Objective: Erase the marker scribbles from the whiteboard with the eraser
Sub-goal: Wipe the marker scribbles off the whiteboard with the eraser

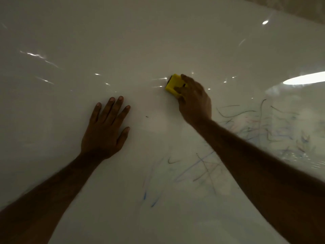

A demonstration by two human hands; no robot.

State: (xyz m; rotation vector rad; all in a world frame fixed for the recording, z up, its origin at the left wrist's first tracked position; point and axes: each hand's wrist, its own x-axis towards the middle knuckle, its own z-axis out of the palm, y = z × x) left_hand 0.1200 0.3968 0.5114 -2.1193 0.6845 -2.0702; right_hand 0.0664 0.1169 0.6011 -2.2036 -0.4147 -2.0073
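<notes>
nearest the camera, two bare forearms came up from the bottom corners of the frame and reached over the whiteboard (158, 41), which filled almost the whole view. the left hand (105, 129), left of centre, lay fully open with fingers spread and palm flat on the bare board; it held nothing, and it looked placed there as a brace, steadying the body or the board while the other hand worked. the right hand (194, 101), just right of centre and a little higher, was closed round the yellow eraser (173, 84), fingers curled over its top and the thumb low on its near side, so only the eraser's left end showed. a dark strip along that end suggested the wiping pad faced down against the board, which would explain the overhand grip: it lets the palm press down. the surface around the eraser looked clean and glossy, with ceiling lights reflected in it. the scribbles (260, 127) that remained sat in the right and lower right of the frame, black, blue and faint red lines, some already smeared pale, and more marks (204, 168) showed below centre beside the right forearm. a tiny dark fleck (147, 116) lay between the two hands. by my judgement the left and centre of the board were done and the right side was still to wipe.
</notes>
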